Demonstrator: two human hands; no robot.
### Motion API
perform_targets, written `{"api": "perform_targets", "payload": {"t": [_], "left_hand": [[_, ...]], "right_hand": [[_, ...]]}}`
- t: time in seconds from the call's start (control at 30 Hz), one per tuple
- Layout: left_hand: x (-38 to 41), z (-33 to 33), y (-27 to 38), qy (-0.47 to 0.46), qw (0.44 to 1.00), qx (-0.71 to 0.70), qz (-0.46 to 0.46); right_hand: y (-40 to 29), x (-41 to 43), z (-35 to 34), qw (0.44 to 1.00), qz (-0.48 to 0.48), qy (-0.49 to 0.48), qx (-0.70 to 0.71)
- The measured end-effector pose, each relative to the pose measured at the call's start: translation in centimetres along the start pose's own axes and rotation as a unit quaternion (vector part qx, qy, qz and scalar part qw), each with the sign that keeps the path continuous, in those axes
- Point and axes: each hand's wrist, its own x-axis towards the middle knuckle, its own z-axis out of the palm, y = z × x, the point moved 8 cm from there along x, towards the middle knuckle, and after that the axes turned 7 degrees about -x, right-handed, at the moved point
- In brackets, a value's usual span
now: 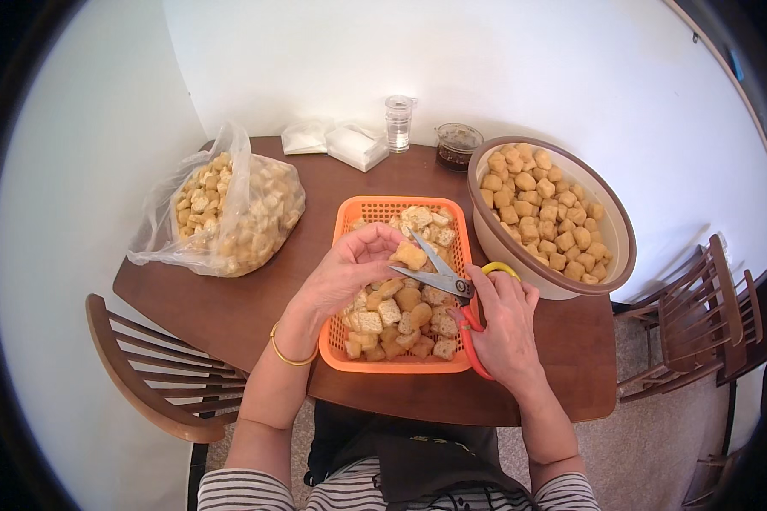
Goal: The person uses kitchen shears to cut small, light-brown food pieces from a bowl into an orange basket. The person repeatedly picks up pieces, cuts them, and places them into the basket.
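Between the fingertips of my left hand [351, 265] is a golden fried tofu puff [410, 255], held above an orange plastic basket [396, 367]. My right hand [505, 326] grips scissors [444, 281] with one red and one yellow handle loop. Their blades are spread apart, with the tofu puff at the opening between them; whether they touch it I cannot tell. Below, the basket holds many tofu pieces [390, 313], some showing pale, spongy faces. My hands and the scissors hide part of its contents.
A clear plastic bag [275, 211] of tofu pieces stands at left, a large brown-rimmed tub [495, 233] of whole puffs at right. Along the wall are white tissue packs [358, 145], a glass jar [398, 124] and a cup of dark sauce [458, 148]. Wooden chairs [156, 377] flank the table [371, 399].
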Motion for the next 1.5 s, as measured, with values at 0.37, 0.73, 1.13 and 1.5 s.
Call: {"api": "perform_targets", "payload": {"t": [0.37,0.73,1.13,1.5], "left_hand": [[0.0,-0.6,-0.6,0.031,0.999,-0.008,-0.02],[-0.2,-1.7,-0.6,0.051,0.996,-0.049,-0.055],[-0.1,-2.9,-0.3,0.082,0.986,-0.147,-0.016],[-0.1,-1.3,-0.6,0.043,0.99,-0.134,-0.028]], "right_hand": [[-0.1,0.2,0.0,1.0,0.006,-0.024,0.014],[0.4,0.0,0.0,0.998,0.018,-0.054,0.032],[0.7,0.2,-0.9,1.0,0.018,0.019,-0.016],[0.3,0.1,-0.1,1.0,0.007,-0.008,0.001]]}}
